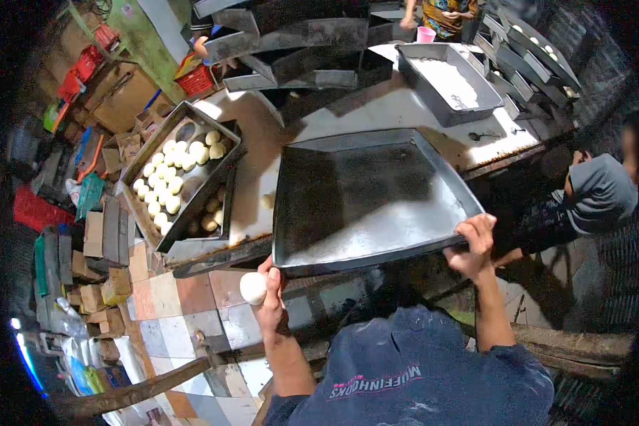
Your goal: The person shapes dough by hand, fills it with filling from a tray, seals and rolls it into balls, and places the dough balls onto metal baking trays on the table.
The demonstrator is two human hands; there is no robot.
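A large rectangular metal tray (355, 245) is tilted between my hands over the near edge of the table; no dough shows inside it. My right hand (472, 245) is closed on its near right corner, fingers wrapped over the rim. At the near left corner my left hand (268, 295) is closed, its fingertips at the rim. A pale, round dough ball (253, 288) is held in the same hand, on its outer side. To the left, another metal tray (138, 202) holds many dough balls and sits at an angle on a further tray, partly hidden, with more balls.
On the table (319, 124), a deep pan (440, 117) of white powder stands at the back right. Stacked trays (291, 35) rise at the back. A person in grey (600, 192) is at the right, another (447, 18) at the far side. Boxes (106, 234) crowd the left.
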